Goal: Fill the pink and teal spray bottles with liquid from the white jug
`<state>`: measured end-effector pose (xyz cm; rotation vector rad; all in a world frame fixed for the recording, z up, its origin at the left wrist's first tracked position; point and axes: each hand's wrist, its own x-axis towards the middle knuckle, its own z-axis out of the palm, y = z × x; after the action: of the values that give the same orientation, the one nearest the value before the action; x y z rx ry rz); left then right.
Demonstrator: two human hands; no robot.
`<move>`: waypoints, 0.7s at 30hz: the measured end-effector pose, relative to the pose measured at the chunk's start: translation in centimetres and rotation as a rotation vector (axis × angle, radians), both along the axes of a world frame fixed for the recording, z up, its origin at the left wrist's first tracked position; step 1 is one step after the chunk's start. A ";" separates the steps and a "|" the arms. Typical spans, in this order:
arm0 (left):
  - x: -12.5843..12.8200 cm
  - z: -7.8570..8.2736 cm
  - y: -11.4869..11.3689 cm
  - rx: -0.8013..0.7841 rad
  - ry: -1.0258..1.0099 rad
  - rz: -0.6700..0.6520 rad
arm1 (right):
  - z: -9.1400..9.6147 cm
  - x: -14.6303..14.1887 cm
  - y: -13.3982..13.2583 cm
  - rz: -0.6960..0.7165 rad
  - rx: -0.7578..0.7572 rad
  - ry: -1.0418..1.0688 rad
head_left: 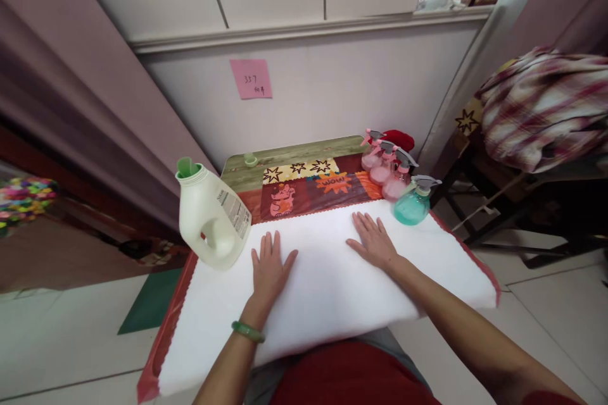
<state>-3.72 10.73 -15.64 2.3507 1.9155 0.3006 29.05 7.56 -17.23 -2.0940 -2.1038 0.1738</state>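
Both palms lie flat on a white cloth (323, 278) that covers the front of a small table. My left hand (270, 269), with a green bangle at the wrist, has its fingers spread and holds nothing. Just left of it stands a large pale detergent jug (216, 218), its green spout open at the top. My right hand (374, 242) is likewise spread on the cloth, toward the right. Beyond it, at the cloth's back right corner, is a spray bottle of teal liquid (412, 207). Several pink spray bottles (395, 186) stand in a row behind that.
A small green cap (250, 159) sits at the table's back left. The patterned table cover (308, 193) shows behind the cloth. A wall with a pink note (251, 79) borders the back. To the right, a plaid cloth (546, 107) lies over dark furniture.
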 end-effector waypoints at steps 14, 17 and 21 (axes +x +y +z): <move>1.5 2.1 -2.9 -0.013 -0.499 -0.001 | 2.0 -3.5 -3.6 -0.001 0.024 0.117; 3.7 5.2 -3.2 -0.011 -0.722 -0.081 | 5.3 -5.0 -3.1 0.017 0.130 0.321; 8.2 9.2 -4.5 -0.083 -1.053 -0.171 | 9.0 -9.5 -3.8 0.155 0.256 0.509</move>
<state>4.51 6.21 -6.39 1.6811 1.1608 1.1228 19.51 3.74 -8.20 -1.5411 -1.8585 0.3878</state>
